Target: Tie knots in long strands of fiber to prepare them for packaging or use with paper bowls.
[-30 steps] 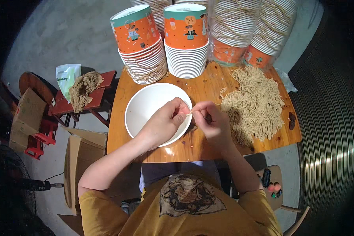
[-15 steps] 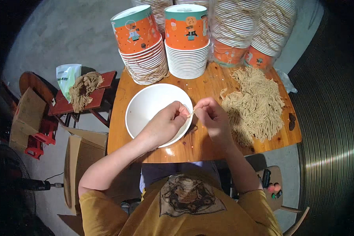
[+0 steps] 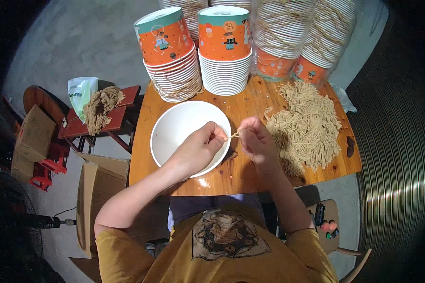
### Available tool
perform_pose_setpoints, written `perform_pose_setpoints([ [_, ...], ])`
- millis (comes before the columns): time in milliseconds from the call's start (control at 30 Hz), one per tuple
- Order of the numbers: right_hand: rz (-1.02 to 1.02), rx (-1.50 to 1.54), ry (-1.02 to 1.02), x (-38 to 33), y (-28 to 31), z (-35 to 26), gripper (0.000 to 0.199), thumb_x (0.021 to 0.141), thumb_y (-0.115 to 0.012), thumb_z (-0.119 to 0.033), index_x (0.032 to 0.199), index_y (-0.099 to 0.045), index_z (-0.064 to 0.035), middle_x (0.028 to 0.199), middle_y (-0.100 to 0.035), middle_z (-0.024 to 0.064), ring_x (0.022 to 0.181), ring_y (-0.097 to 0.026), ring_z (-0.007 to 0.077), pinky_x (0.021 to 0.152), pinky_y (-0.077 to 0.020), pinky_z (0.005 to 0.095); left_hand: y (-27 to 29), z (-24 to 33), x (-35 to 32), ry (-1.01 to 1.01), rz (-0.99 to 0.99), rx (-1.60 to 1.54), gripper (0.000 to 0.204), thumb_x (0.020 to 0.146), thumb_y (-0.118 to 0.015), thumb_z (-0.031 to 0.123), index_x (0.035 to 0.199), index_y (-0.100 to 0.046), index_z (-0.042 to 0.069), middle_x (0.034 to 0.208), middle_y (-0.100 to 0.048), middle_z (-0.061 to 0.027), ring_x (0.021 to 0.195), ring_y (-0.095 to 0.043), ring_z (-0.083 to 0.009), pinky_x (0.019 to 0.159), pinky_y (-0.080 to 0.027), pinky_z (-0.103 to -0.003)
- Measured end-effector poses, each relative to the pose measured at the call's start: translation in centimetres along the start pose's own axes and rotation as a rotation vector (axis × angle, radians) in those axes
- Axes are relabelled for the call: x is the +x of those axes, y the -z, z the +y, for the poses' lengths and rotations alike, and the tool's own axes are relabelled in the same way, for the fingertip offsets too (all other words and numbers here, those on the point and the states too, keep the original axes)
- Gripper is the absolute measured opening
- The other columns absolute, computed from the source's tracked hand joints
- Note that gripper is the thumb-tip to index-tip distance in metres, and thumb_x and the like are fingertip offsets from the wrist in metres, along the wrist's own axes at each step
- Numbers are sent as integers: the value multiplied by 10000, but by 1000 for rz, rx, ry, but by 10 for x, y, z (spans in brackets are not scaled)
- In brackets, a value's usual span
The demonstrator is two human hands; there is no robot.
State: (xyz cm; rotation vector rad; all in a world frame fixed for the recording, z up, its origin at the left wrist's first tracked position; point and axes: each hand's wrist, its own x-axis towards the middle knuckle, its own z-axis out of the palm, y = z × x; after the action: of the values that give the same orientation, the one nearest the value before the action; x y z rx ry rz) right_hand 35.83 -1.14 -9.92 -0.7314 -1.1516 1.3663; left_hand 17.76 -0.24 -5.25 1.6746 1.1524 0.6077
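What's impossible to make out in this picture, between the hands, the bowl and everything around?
In the head view:
- The pinched parts of the cord: hidden inside the left hand and right hand.
- Part of the white bowl: covered by the left hand.
- Upper ends of the plastic-wrapped stacks: cut off by the upper edge.
- Small items below right: too small to identify.

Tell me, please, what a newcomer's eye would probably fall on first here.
Probably the two front stacks of orange-and-teal paper buckets, upside down toward the back of the wooden table. Next comes the shaggy heap of beige cord at the table's right, then the white bowl left of centre. By its right rim, the left hand and right hand hold a strand.
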Motion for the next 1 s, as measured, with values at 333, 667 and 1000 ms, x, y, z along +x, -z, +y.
perform_pose_setpoints([
  [333, -8, -197, 127, -2, 0, 7, 21, 909, -528, -81, 917, -514, -95, 664, -400, -80, 572, -354, 7, 511, -277, 179, 0, 4, 5, 37, -13, -195, 106, 882, -518, 131, 926, -530, 36, 792, -523, -10, 748, -490, -104, 713, -419, -257],
  [667, 10, -169, 67, -9, -8, 7, 42, 881, -530, -58, 871, -503, -88, 702, -389, -82, 623, -354, 17, 565, -296, 187, -1, 14, -4, -168, 142, 134, 99, 915, -535, 119, 951, -473, 50, 815, -512, -22, 732, -476, -100, 674, -421, -264],
  [1000, 26, -360, 43, -18, -6, 6, 35, 911, -502, -36, 904, -498, -70, 677, -409, -63, 603, -390, 30, 538, -324, 209, 5, 7, -3, -234, 177, 244, 237, 934, -548, 232, 955, -461, 13, 803, -573, -120, 732, -574, -247, 686, -458, -361],
])
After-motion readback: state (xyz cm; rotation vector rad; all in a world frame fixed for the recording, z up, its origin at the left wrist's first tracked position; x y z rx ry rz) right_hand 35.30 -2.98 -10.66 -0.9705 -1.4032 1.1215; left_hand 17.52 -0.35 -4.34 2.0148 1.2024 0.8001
